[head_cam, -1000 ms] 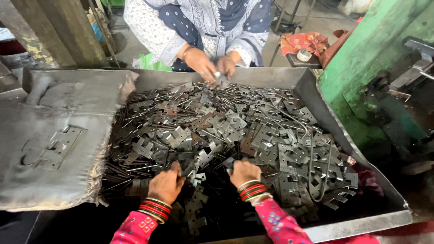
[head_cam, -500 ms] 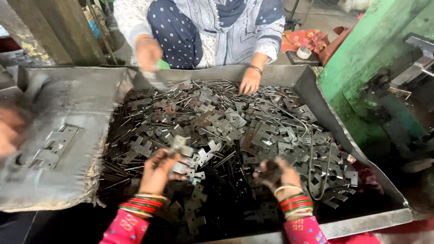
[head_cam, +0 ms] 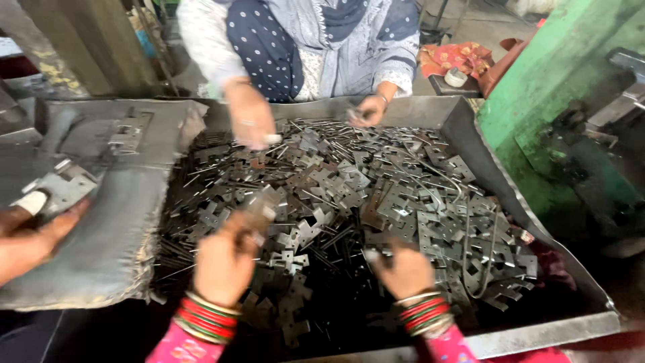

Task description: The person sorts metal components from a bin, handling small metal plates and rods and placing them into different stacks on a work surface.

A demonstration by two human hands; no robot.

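Hundreds of stamped metal plates (head_cam: pixel 376 195) and thin rods lay heaped in the big steel tray (head_cam: pixel 537 333), so the head view (the only one) showed most of the pile unsorted; just a few plates rested on the grey cloth (head_cam: pixel 101 255) to the left. The left hand (head_cam: pixel 225 262) was raised over the heap with its fingers pinched around a small bracket plate (head_cam: pixel 259 205), blurred but clearly gripped. The right hand (head_cam: pixel 403 269) sat low on the pile, curled around a thin rod (head_cam: pixel 371 255) near the middle of the tray. Across the tray another person's two hands (head_cam: pixel 252 121) worked the far edge, and a third person's hand (head_cam: pixel 33 235) pressed a plate on the cloth. A green machine frame (head_cam: pixel 557 74) stood to the right.
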